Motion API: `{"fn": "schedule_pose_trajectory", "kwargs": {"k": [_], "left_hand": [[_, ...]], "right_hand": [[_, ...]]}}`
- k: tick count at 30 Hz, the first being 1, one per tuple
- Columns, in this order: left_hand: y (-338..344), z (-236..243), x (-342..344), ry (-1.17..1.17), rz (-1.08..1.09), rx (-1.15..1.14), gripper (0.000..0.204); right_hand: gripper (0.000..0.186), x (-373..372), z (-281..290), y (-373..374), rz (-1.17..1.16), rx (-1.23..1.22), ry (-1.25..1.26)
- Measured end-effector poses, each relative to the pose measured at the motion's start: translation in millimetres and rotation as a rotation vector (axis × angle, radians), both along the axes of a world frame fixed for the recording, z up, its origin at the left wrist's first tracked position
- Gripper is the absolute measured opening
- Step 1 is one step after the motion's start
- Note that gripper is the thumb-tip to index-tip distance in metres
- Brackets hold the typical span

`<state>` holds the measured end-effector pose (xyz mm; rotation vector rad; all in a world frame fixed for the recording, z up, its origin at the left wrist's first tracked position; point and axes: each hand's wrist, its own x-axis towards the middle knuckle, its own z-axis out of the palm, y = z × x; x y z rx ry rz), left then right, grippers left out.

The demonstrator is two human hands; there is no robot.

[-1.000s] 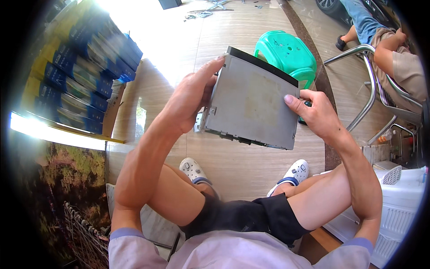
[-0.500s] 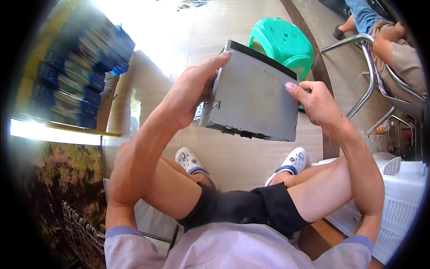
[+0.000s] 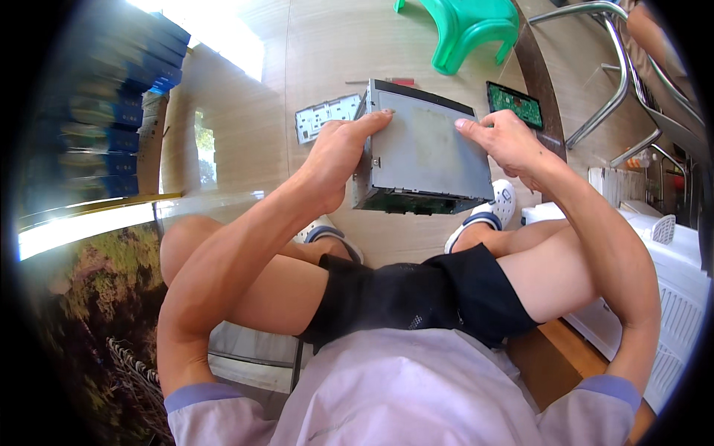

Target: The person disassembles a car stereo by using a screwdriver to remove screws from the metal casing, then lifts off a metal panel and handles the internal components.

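Note:
Between my hands is a boxy grey metal electronics unit [image 3: 424, 152] with a black strip along its far edge. It is held off the floor and tilted. Its near side looks open, with dark parts and a bit of green board inside. My left hand [image 3: 333, 154] grips the left side, thumb on the top face and fingers hidden behind it. On the opposite side my right hand [image 3: 517, 147] holds the right edge, its thumb pressed on the top. A pale perforated metal plate [image 3: 316, 119] lies on the floor beyond my left hand. Past my right hand rests a green circuit board [image 3: 515, 104].
A screwdriver [image 3: 401, 81] with a red handle lies beyond the unit. Farther off stands a green plastic stool [image 3: 472, 33]. Chrome chair legs [image 3: 621, 67] and a person's arm are at the far right. Stacked blue boxes [image 3: 111, 111] line the left; a white appliance-like casing [image 3: 662, 275] is at right.
My view has tipped nearer, so the stool sits higher in the picture. The plate, screwdriver and circuit board now show past the unit, which both hands still hold, tilted a little differently.

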<state>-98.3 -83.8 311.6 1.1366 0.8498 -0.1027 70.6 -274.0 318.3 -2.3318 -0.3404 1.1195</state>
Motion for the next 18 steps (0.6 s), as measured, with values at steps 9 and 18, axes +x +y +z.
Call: {"fn": "schedule_pose_trajectory", "kwargs": {"k": [9,18], "left_hand": [[-17.1,-49.8,-7.9,0.022,-0.12,-0.052,0.048],[-25.2,-54.3,-5.9,0.061,-0.091,0.042,0.054]], "right_hand": [[0.065,-9.0,-9.8,-13.0,-0.026,-0.035,-0.191],[0.075,-7.4,-102.2,-17.7,-0.039,-0.021,-0.443]]}}
